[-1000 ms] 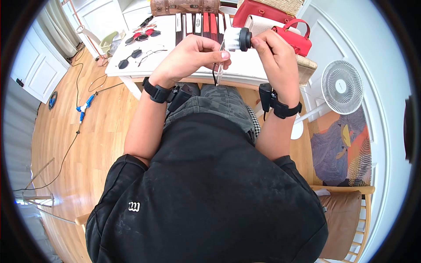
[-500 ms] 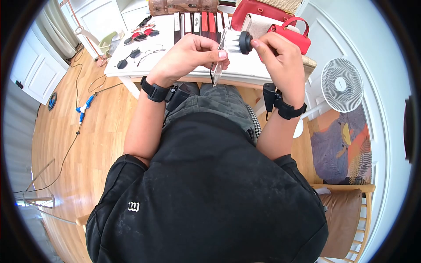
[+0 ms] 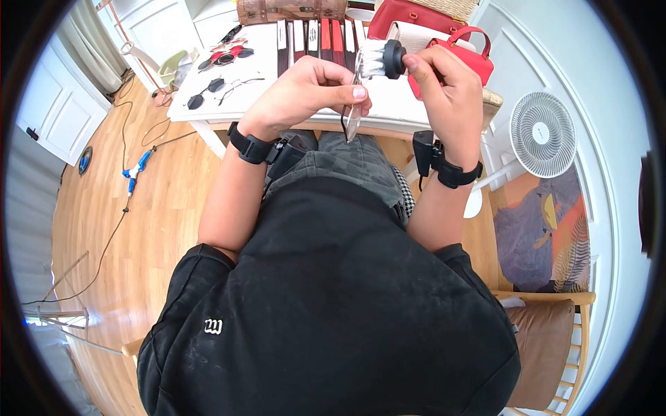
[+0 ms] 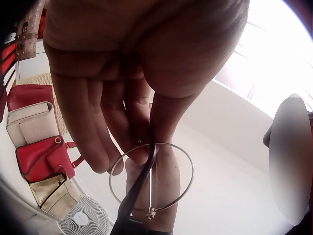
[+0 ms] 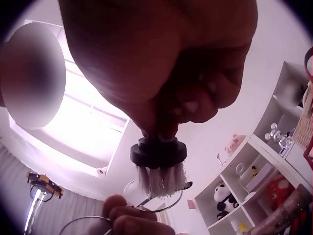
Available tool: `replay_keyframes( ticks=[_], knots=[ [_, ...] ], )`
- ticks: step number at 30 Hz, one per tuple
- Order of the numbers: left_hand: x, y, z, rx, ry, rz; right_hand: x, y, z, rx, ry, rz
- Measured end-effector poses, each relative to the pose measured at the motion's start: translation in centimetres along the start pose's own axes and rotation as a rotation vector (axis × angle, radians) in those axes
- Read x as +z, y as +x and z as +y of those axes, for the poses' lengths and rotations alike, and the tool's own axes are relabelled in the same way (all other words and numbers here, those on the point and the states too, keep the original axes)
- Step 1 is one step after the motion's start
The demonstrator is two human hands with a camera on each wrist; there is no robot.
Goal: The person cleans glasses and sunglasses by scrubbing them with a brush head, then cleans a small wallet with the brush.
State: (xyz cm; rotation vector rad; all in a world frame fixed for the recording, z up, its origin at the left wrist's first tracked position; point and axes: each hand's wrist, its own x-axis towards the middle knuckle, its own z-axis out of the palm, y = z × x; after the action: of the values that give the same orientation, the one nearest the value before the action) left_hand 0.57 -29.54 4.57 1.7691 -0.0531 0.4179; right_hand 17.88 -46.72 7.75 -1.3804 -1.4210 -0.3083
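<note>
Pinching closed, right fingers [image 3: 414, 67] hold the brush [image 3: 393, 59], left fingers [image 3: 341, 96] the glasses [image 3: 353, 123].

head view looks down, wrist views look from closer, all showing hands [image 3: 305, 90] [image 3: 449, 93].

From my end, the head view gives me a light wood floor [image 3: 166, 201] around a white bench [image 3: 239, 111]. On the right, a pale wall [image 3: 610, 173] carries raised panel moulding; near it are a white fan [image 3: 542, 134] and, lower, a picture [image 3: 534, 236] in grey, orange and yellow. A wooden chair [image 3: 586, 298] shows a brown cushion [image 3: 548, 353]. On the left I see grey curtains [image 3: 28, 229] and a white door [image 3: 59, 104]. In my right wrist view, strong light fills a window [image 5: 93, 122], and white shelves [image 5: 211, 188] hold plush toys, including a panda [image 5: 225, 199].
</note>
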Motion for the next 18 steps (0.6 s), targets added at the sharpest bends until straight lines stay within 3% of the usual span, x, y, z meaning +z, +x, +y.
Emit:
replay_keyframes(
  ticks=[3,7,9,13,18],
  knots=[
    [0.0,-0.2,0.0,-0.006,-0.023,0.032,-0.3,-0.2,-0.2,-0.043,0.045,-0.129],
    [-0.3,-0.1,0.0,0.013,-0.027,0.009,-0.8,-0.1,0.5,-0.011,-0.034,-0.131],
    [0.0,-0.2,0.3,0.012,0.003,0.001,-0.4,0.1,0.4,-0.056,-0.045,-0.007],
    [-0.1,-0.3,0.1,0.028,0.019,-0.013,0.8,-0.3,-0.8,-0.101,0.071,0.064],
    [-0.9,-0.3,-0.3,0.097,-0.296,0.141,-0.6,-0.6,-1.1,-0.09,0.102,-0.071]
  ],
)
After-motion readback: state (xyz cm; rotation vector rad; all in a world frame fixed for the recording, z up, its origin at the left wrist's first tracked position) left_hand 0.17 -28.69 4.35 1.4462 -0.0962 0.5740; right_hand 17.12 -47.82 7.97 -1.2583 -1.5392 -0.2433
